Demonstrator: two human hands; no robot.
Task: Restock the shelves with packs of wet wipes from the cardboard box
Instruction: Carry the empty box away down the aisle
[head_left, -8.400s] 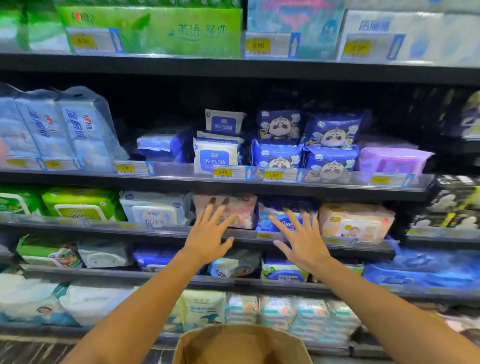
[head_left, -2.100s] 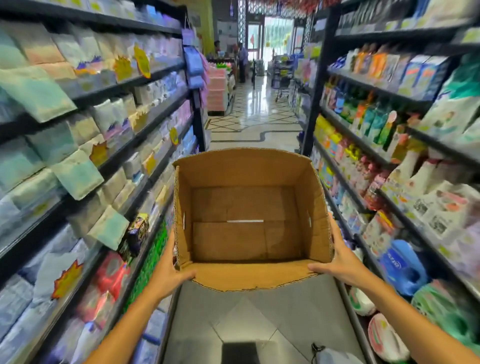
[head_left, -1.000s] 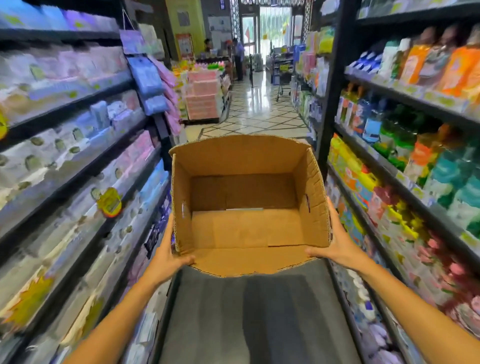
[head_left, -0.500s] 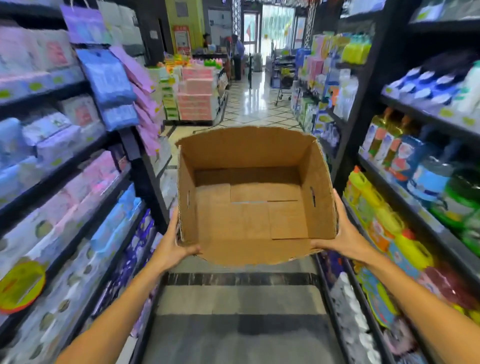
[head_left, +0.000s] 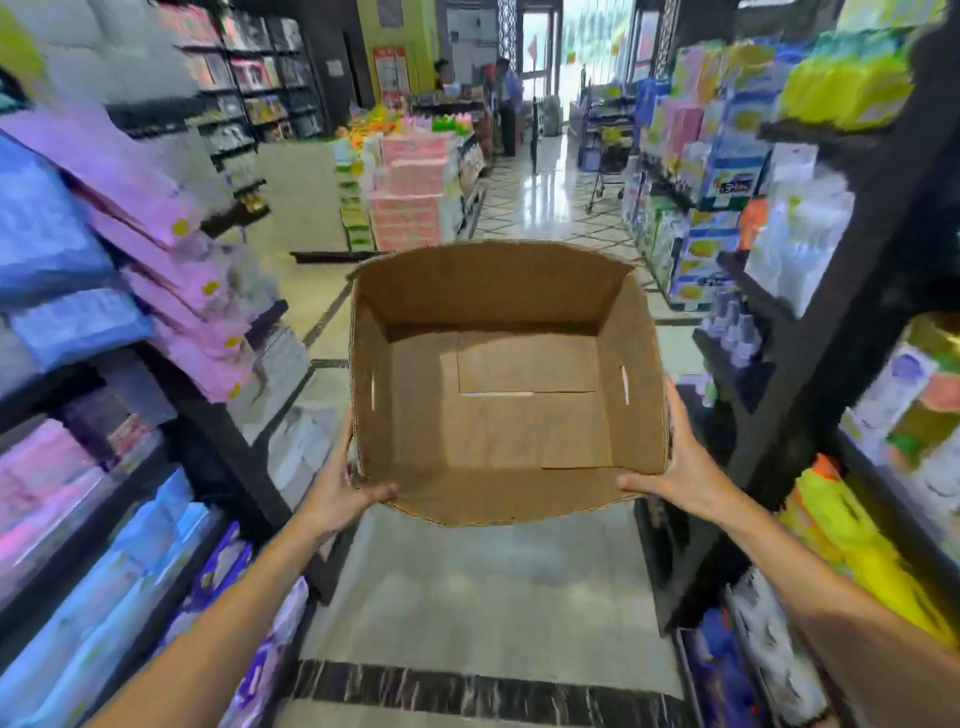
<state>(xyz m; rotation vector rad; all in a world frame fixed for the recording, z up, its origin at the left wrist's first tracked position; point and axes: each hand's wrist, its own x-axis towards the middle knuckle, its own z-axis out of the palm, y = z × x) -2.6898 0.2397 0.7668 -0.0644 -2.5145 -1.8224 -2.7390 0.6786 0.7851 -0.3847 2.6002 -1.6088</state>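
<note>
Open-topped brown cardboard box (head_left: 498, 415), empty: your left hand (head_left: 340, 486) and right hand (head_left: 680, 467) each clasp a side wall, thumbs hooked over the near corners, keeping it level for carrying.

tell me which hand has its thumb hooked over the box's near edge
The left hand: its thumb lies over the cardboard box near wall. The right hand thumb stays outside, along the corner.

Tiled floor (head_left: 488, 597), dark shelves (head_left: 841, 332) of blurred packs either side
</note>
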